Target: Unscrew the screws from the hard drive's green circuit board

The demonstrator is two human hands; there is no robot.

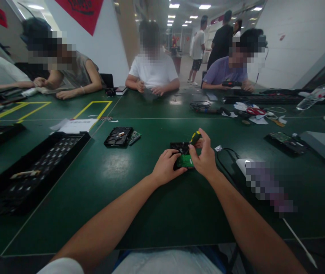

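Hard drive (186,161), green side up, lies mid-worktop (179,213), the left hand's (166,166) grip closed around it, thumb near, fingers far; the right hand (205,161), raised, pinches a tilted yellow-and-black screwdriver (195,136) at its far right.

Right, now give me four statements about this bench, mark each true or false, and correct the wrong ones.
1. The right hand holds a screwdriver. True.
2. The left hand holds a second screwdriver. False: it holds the green circuit board.
3. A small loose board lies beside a black drive. True.
4. The clear plastic bottle is on the left side of the table. False: it is on the right.
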